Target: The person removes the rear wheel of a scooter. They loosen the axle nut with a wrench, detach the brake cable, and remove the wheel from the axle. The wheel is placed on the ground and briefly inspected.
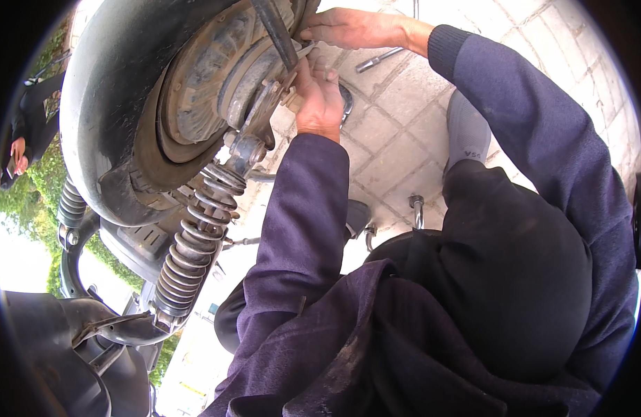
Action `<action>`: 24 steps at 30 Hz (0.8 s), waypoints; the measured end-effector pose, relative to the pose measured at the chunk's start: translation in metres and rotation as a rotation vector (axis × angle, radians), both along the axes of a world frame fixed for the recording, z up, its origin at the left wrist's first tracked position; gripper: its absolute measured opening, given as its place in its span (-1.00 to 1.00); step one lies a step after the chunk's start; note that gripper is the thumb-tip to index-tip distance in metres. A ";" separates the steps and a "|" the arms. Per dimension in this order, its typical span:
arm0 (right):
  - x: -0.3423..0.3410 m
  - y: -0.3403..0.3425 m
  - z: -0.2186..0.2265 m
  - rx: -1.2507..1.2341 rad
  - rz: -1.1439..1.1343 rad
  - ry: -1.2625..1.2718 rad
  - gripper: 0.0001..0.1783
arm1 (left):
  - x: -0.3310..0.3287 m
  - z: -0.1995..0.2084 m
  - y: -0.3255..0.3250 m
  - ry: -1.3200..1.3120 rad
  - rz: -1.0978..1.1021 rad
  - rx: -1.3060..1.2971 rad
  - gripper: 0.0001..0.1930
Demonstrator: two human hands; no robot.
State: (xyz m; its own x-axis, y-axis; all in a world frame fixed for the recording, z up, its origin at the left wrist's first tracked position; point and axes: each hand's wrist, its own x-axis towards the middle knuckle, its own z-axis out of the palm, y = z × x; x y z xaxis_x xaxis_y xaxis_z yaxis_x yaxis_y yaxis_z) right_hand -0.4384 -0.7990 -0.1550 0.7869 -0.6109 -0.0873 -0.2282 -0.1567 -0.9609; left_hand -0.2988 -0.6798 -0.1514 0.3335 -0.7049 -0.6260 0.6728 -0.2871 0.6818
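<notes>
Far left edge: another person (18, 149) in dark clothes standing by greenery, well apart from my work. Next, the scooter's rear tyre (108, 104) fills the upper left, brake drum hub (199, 76) facing me. Below the hub a coil shock absorber (195, 243) runs down-left, its top mount just beside a metal bracket (261, 111) at the axle. Second spring (71, 203) partly visible behind the tyre.

My left hand (319, 97) is at the bracket, fingers curled narrow around a small part there; can't tell exactly what it pinches. A dark bar (279, 35) comes down from the top edge into the same spot, touching the hub area.

My right hand (352, 28) lies above it at the wheel's edge, fingers closed toward the bar's upper end; can't tell if it actually grips it.

Further right on the paving stones (404, 118): a socket extension (379, 59) lying loose, near the right wrist. Lower, chrome stand parts (416, 208) beside my knee.
</notes>
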 end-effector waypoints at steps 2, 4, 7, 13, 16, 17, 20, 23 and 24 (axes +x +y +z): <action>-0.001 0.000 -0.002 0.023 -0.036 0.024 -0.52 | -0.001 -0.001 -0.001 0.015 0.029 0.009 -0.73; 0.000 -0.004 -0.003 -0.417 0.063 -0.079 -0.52 | 0.002 -0.001 0.000 0.049 0.047 -0.014 -0.74; -0.009 -0.003 0.002 -0.149 -0.002 -0.024 -0.52 | 0.005 -0.006 0.003 0.138 0.030 -0.092 -0.75; -0.013 0.001 0.025 0.072 -0.075 0.000 -0.56 | 0.027 -0.009 0.030 0.242 0.128 -0.128 -0.71; -0.014 0.006 0.029 0.216 -0.098 0.010 -0.57 | 0.036 -0.005 0.045 0.206 0.192 -0.161 -0.67; -0.014 0.008 0.029 0.287 -0.106 0.022 -0.58 | 0.037 -0.005 0.047 0.205 0.165 -0.209 -0.66; -0.008 0.016 0.022 0.203 -0.187 -0.105 -0.60 | 0.040 -0.002 0.046 0.182 0.132 -0.250 -0.63; -0.003 0.015 0.013 -0.035 -0.234 -0.147 -0.59 | 0.044 0.003 0.045 0.254 0.080 -0.354 -0.64; -0.004 0.012 0.009 -0.003 -0.198 -0.048 -0.59 | 0.045 0.006 0.045 0.302 0.086 -0.369 -0.64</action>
